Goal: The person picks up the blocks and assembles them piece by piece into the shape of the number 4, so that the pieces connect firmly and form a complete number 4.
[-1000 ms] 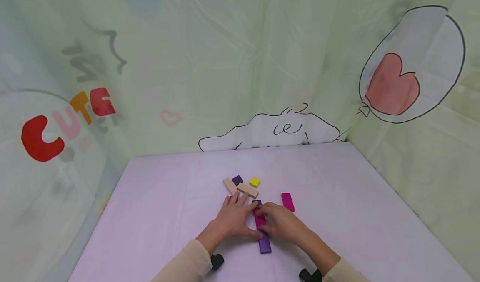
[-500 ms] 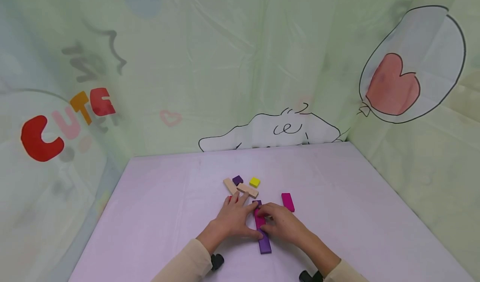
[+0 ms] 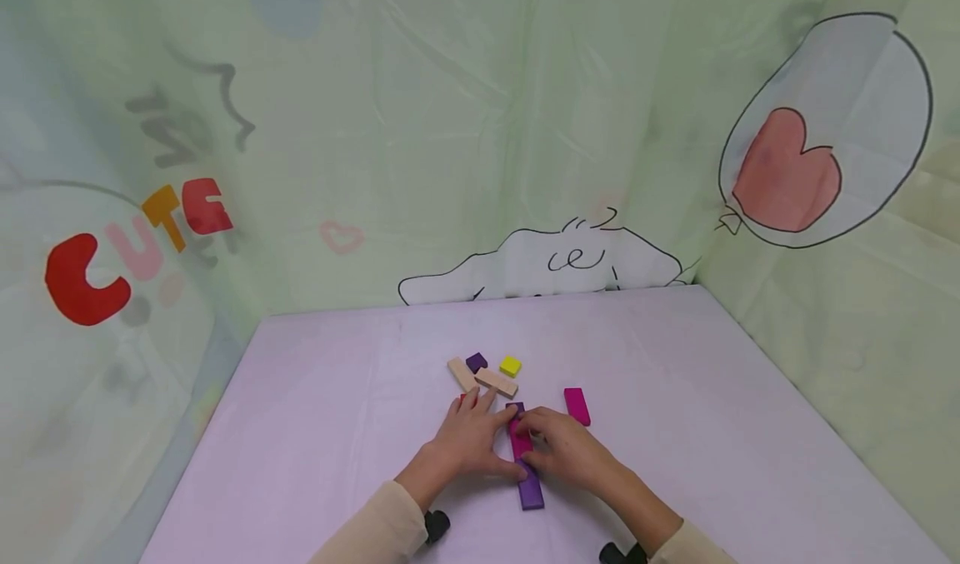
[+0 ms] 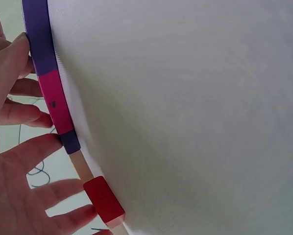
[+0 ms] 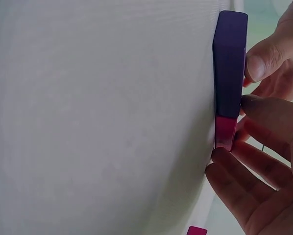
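Observation:
A row of flat toy blocks lies on the table between the hands: a long purple block nearest, a magenta block in the middle, a short dark purple block at the far end. My left hand spreads along the row's left side, its thumb on the long purple block and its index fingertip at the dark purple one. From the right, my right hand pinches the magenta block with bent fingers and thumb, partly covering it. Past the left fingers stands a red block, mostly hidden in the head view.
Two plain wooden blocks, a small purple block and a yellow block lie beyond the left hand. Another magenta block rests right of the row. Printed cloth hangs behind the pale tabletop.

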Tool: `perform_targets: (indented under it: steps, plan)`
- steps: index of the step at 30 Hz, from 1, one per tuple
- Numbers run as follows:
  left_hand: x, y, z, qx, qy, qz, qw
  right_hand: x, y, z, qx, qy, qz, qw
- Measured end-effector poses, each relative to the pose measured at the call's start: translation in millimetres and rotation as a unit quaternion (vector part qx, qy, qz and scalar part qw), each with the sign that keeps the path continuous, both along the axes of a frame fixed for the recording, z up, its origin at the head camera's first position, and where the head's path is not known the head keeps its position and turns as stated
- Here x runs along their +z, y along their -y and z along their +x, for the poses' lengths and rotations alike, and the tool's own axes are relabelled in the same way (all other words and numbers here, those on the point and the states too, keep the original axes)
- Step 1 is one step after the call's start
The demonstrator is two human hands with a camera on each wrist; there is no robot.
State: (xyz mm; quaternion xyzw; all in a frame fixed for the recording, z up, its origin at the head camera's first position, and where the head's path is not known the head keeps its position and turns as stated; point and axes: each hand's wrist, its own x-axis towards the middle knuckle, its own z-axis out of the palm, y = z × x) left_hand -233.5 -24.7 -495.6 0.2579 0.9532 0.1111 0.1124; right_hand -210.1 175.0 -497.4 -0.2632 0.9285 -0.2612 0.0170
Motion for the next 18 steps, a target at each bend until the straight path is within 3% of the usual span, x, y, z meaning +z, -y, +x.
perform_targets:
  steps: [5,12,18]
  plan:
    - [1.9,2.2,2.3,0.014,0.006,0.001,0.9999,4.5,3,-2.3,-0.002,0.015,0.010,0.9998]
    - [2.7,3.3,2.1,0.022,0.015,0.015,0.9995,16.9,13,-15.5,-0.106,0.065,0.007,0.9923]
    - [0.9,1.5,2.1,0.023,0.019,0.016,0.9994,13.1,8,-33.9,-0.137,0.015,0.033,0.9899]
